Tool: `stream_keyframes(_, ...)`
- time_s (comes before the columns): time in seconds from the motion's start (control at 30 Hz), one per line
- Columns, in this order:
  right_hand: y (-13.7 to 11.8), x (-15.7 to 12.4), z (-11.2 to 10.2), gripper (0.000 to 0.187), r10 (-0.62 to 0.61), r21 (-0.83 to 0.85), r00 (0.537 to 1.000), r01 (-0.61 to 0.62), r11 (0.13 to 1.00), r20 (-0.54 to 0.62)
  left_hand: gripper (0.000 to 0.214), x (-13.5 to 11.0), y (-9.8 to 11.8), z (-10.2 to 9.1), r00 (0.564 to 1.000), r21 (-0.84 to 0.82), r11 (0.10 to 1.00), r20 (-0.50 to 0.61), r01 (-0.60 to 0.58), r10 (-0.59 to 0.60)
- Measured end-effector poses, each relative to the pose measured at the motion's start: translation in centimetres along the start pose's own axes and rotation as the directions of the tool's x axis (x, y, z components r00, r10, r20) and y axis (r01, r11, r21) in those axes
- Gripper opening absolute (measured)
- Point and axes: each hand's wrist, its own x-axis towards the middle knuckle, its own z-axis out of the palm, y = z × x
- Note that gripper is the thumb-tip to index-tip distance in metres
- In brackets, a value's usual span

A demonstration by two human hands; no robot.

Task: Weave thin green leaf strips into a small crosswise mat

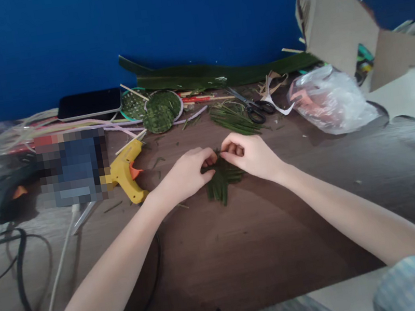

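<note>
A small bundle of green leaf strips (222, 180) lies on the brown table (245, 244) in front of me. My left hand (187, 173) presses down on the bundle's left side with its fingers curled over the strips. My right hand (249, 155) pinches the bundle's top end between thumb and fingers. The two hands nearly touch above the strips. The lower ends of the strips fan out towards me.
A yellow glue gun (127, 172) lies left of my hands. Behind them are loose green strips (234, 119), black scissors (255, 108), woven green discs (159, 111), long leaves (218, 74), a dark phone (89, 104), a plastic bag (330, 99) and cardboard (340, 24). Cables (19, 259) trail at left.
</note>
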Motion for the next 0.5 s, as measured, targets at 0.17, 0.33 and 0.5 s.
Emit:
stream_keyframes(0.17, 0.4, 0.2, -0.5, 0.01, -0.015, -0.057, 0.998, 0.018, 0.998, 0.057, 0.031, -0.2, 0.0, 0.6, 0.997, -0.087, 0.994, -0.045, 0.062, -0.066)
stream_keyframes(0.33, 0.5, 0.3, -0.8, 0.012, -0.043, 0.032, 0.991, 0.039, 0.999, 0.124, 0.032, -0.4, 0.4, 1.0, 0.988, -0.08, 0.99, -0.092, 0.118, -0.125)
stream_keyframes(0.5, 0.3, 0.4, -0.6, 0.011, -0.094, 0.01, 0.99, 0.094, 0.996, 0.105, 0.029, -0.3, 1.0, 1.1, 0.974, -0.072, 0.981, -0.129, 0.179, -0.187)
